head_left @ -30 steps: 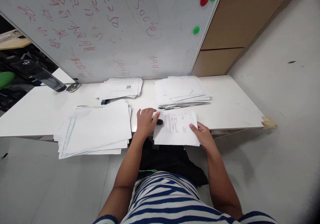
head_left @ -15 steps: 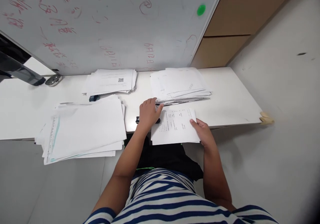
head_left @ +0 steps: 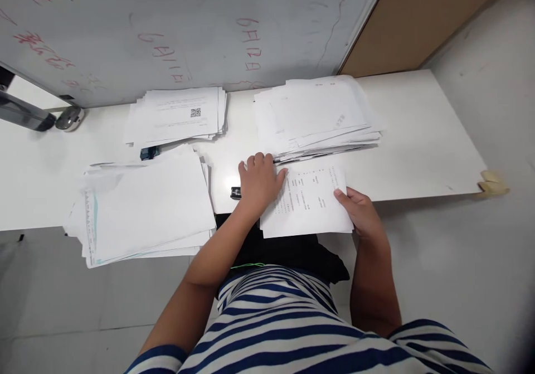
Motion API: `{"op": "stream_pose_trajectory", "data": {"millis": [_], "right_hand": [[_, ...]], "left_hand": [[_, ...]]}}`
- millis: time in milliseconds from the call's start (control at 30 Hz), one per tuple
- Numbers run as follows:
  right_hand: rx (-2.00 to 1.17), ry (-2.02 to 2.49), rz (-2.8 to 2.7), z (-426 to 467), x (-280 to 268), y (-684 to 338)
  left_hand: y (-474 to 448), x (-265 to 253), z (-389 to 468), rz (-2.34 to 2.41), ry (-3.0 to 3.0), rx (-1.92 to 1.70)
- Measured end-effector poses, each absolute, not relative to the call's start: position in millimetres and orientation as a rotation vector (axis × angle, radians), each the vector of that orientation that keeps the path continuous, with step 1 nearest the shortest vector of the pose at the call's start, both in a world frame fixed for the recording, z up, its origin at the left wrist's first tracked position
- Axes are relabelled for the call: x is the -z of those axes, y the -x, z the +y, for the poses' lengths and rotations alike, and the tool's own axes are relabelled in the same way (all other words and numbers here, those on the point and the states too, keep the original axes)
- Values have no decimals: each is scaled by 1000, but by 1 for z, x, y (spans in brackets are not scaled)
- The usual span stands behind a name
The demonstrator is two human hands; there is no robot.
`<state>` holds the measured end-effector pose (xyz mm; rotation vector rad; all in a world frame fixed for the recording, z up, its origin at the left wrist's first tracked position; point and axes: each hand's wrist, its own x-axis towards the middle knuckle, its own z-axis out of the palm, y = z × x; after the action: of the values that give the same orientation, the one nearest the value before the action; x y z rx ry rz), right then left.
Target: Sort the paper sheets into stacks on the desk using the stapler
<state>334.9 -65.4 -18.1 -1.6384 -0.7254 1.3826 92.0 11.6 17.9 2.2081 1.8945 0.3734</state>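
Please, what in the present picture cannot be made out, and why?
Head view: part of the black object, hidden by the left hand.
Head view: some fingertips of the right hand, behind the printed sheet.
Head view: that sheet's print, too small.
Head view: the bottle, cut off by the left edge.

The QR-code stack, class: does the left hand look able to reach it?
Probably yes: the left hand partly covers a black object, but nothing visible blocks its way to the QR-code stack.

1 whiteboard [head_left: 200, 23] behind white desk [head_left: 422, 140]; grey floor [head_left: 58, 301].
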Motion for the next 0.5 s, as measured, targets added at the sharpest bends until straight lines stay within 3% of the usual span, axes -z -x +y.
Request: {"op": "stream_pose_trajectory", "data": {"millis": [500], "right_hand": [[-1388,1514,-758,-65,25,-332]], "left_hand": [[-83,-20,7,1946,-2097,-692]]}}
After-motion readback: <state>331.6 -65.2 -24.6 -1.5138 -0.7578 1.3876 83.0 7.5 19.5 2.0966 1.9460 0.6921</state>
